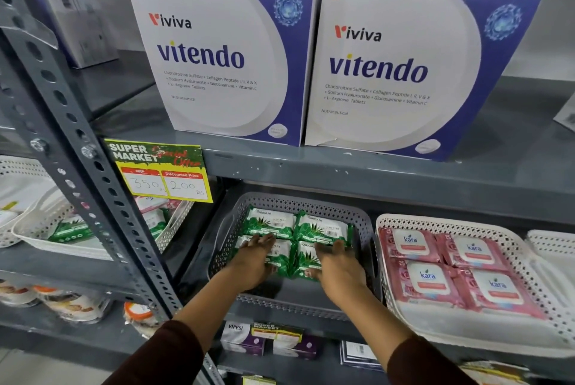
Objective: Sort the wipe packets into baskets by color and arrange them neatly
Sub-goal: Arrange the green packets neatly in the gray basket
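Note:
A grey perforated basket (361, 219) on the middle shelf holds several green Origami wipe packets (323, 229) laid flat in two rows. My left hand (252, 263) lies flat on the front left green packet, thumb at its near edge. My right hand (337, 269) rests the same way on the front right green packet (303, 263). Both hands have fingers stretched out over the packets. To the right, a white perforated basket (466, 325) holds several pink Kara wipe packets (427, 282) in a neat grid.
Two large Vitendo boxes (217, 54) stand on the shelf above. A yellow price tag (158, 171) hangs on the shelf edge. A white basket (40, 229) at left holds a green packet (70, 230) and pink ones. A grey upright post (77, 148) separates the bays.

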The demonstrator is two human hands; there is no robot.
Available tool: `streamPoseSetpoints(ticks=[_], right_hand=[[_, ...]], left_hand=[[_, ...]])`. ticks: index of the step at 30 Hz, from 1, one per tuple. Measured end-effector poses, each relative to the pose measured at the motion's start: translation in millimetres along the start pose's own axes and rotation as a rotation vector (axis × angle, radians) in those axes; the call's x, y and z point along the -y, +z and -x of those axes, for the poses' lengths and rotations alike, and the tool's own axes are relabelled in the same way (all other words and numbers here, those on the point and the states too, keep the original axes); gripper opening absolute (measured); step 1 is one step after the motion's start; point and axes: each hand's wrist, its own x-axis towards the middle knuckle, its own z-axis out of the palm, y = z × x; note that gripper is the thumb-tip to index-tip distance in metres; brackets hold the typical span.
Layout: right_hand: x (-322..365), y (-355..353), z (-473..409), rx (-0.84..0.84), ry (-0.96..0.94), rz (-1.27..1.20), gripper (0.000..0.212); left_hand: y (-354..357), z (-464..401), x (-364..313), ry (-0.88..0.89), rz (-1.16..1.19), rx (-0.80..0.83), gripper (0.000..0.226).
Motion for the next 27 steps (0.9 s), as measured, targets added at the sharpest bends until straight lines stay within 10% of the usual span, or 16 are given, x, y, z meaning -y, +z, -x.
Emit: streamPoseSetpoints(ticks=[19, 27], right_hand=[[-22.5, 17.0, -31.6, 0.044, -0.035, -0.277, 0.077], [-169.1, -10.8, 16.8, -0.322, 0.068, -0.294, 0.059]], left_hand=[[-7.1, -19.4, -21.1, -0.072, -0.072, 0.019, 0.065], [23.4, -33.1, -209.4, 0.456, 0.1, -0.214, 0.059]])
